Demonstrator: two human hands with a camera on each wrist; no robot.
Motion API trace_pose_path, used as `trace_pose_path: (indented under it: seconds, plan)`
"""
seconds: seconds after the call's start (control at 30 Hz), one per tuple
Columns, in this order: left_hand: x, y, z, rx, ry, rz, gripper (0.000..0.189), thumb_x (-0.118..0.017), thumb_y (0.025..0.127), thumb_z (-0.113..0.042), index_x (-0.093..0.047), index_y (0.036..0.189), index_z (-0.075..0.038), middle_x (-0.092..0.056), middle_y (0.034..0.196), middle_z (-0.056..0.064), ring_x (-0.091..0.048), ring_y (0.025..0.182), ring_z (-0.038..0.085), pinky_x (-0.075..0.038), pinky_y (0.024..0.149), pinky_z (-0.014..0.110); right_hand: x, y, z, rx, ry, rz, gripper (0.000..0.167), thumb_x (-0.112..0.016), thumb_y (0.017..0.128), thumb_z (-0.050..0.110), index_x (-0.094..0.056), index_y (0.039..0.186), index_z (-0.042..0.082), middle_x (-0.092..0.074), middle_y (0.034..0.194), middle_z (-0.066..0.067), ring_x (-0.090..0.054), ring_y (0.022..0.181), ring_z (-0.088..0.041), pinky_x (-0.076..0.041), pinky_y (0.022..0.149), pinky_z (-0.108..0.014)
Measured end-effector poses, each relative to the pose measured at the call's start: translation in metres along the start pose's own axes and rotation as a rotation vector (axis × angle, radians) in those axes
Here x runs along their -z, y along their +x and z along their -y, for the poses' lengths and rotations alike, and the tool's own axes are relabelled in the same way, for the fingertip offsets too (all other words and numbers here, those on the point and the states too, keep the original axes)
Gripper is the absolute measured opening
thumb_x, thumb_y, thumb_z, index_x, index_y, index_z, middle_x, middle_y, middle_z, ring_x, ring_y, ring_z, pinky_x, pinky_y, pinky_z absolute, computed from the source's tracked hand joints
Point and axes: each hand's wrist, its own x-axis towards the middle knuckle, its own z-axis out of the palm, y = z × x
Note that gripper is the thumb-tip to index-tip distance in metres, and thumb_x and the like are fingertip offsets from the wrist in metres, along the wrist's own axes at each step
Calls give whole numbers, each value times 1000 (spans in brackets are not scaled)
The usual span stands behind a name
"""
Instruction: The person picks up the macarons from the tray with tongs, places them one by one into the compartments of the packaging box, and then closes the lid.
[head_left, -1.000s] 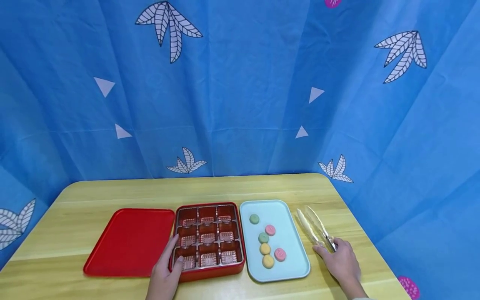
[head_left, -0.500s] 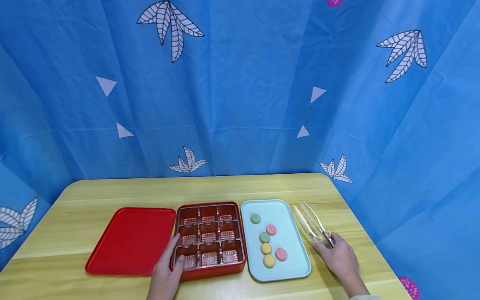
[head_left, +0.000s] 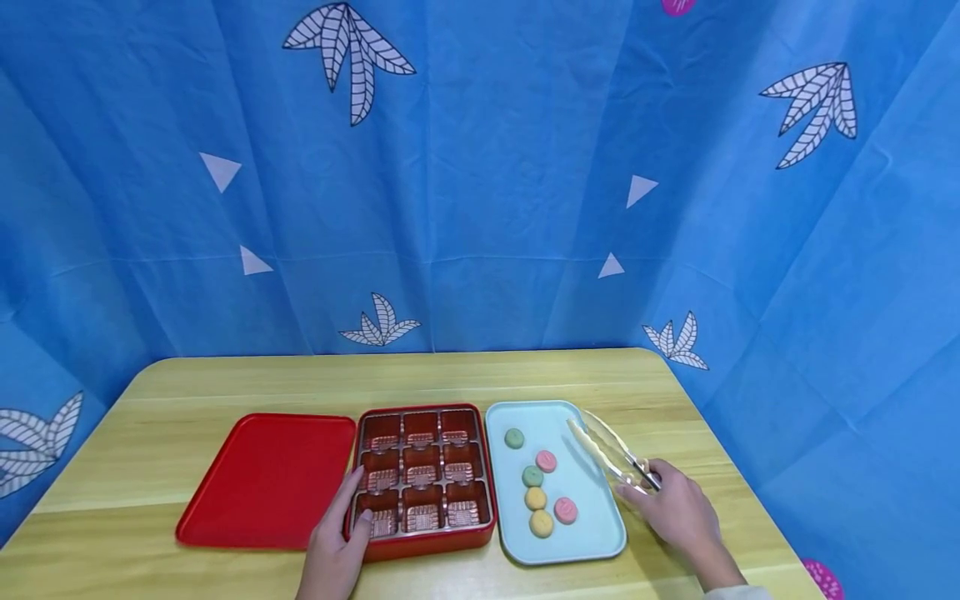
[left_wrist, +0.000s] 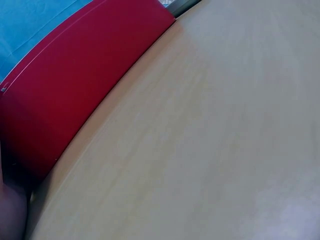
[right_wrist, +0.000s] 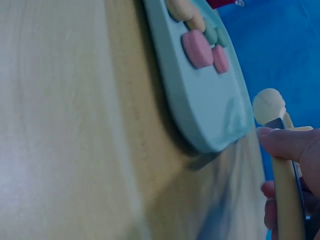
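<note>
My left hand (head_left: 333, 542) rests against the left side of a red box (head_left: 427, 546), fingers straight along the wall and thumb over the rim at the near corner. The box has a plastic insert of several compartments with nothing in them. In my right hand (head_left: 681, 512) is a pair of tongs (head_left: 595, 451), gripped at the handle end. The spread tips reach over the right edge of a light blue tray (head_left: 592, 533). Small round pink cakes (head_left: 566, 510), green cakes (head_left: 513, 438) and yellow cakes (head_left: 542, 523) lie on that tray, left of the tongs.
A flat red tray or lid (head_left: 273, 479) lies left of the box on the wooden table (head_left: 405, 379). Behind the table hangs a blue patterned curtain (head_left: 510, 167). Box and blue tray stand close side by side.
My right hand has moved the tongs left, from the table beside the blue tray to over its right edge. The left hand stays at the box.
</note>
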Motion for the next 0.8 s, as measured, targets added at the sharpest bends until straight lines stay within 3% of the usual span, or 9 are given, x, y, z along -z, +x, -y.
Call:
trace_pose_path:
  seconds: [0.13, 0.3, 0.8]
  plan:
    - [1, 0, -1, -1, -3, 5, 59, -57, 90, -9, -39, 144, -22, -39, 148, 11, -37, 133, 31, -33, 107, 45, 5, 1, 9, 29, -28, 39, 57, -71, 73, 56, -62, 103, 7, -62, 80, -4, -55, 69, -21, -39, 51, -33]
    - [1, 0, -2, 12, -47, 40, 58, -55, 92, -11, -36, 146, -22, -35, 150, 12, -34, 135, 36, -32, 106, 56, 9, 2, 18, 35, -43, 73, 50, -72, 73, 53, -61, 97, 10, -54, 73, 2, -49, 66, -18, -35, 52, -31]
    - [-1, 2, 0, 51, -45, 39, 59, -55, 91, -12, -36, 146, -24, -35, 150, 10, -33, 136, 35, -33, 106, 56, 11, 5, 50, 63, -62, 165, 37, -76, 72, 44, -51, 71, 16, -48, 62, 1, -43, 57, -16, -29, 49, -28]
